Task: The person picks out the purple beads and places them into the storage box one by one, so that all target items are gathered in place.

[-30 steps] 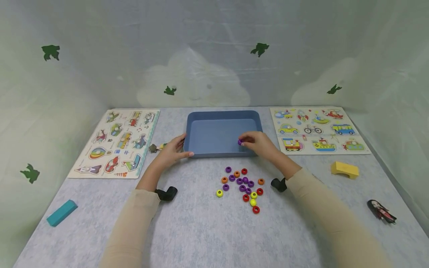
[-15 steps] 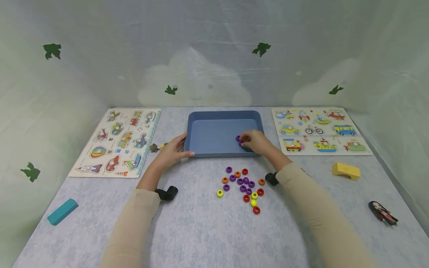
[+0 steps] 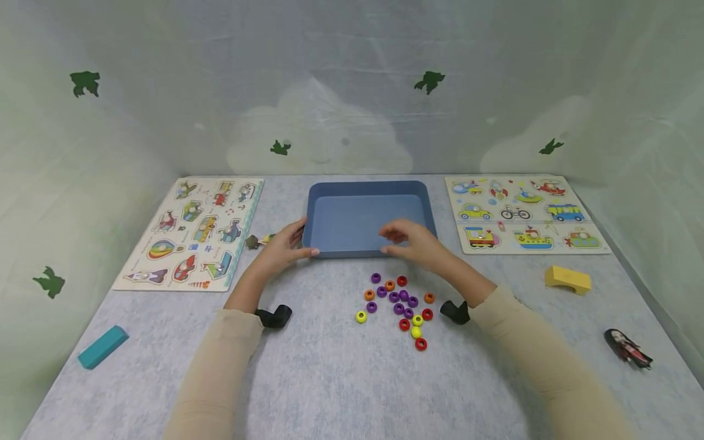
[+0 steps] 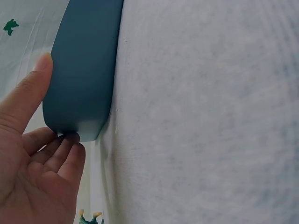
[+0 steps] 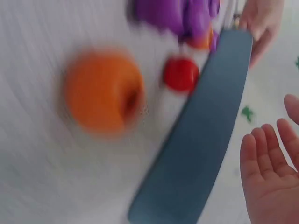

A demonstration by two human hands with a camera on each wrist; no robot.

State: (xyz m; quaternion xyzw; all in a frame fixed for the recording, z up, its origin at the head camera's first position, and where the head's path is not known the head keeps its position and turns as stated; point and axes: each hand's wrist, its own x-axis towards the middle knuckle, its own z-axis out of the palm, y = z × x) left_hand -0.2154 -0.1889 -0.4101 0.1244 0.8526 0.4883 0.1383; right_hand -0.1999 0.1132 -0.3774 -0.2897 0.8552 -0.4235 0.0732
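Observation:
A shallow blue tray (image 3: 352,217) stands at the back middle of the table. My left hand (image 3: 283,247) holds its near left corner, thumb along the rim and fingers bent against the end wall (image 4: 79,93). Over the tray's near right part is my right hand (image 3: 418,244), fingers and thumb apart with nothing between them; the floor behind it is hidden. In front of the tray lies a loose group of beads: purple beads (image 3: 404,295), orange beads (image 3: 429,297), red beads (image 3: 420,344) and yellow beads (image 3: 416,332). One orange bead (image 5: 98,93) looms blurred in the right wrist view.
Peg puzzle boards flank the tray, one left (image 3: 181,235) and one right (image 3: 528,211). Off to the left lies a teal block (image 3: 102,347). A yellow arch block (image 3: 568,279) and a small doll (image 3: 628,349) lie at the right. A small figure (image 3: 253,242) is beside my left hand.
My right hand has let go of a purple bead inside the tray and its fingers have spread. The purple beads seen at its fingertips are out of sight. My left hand stays put.

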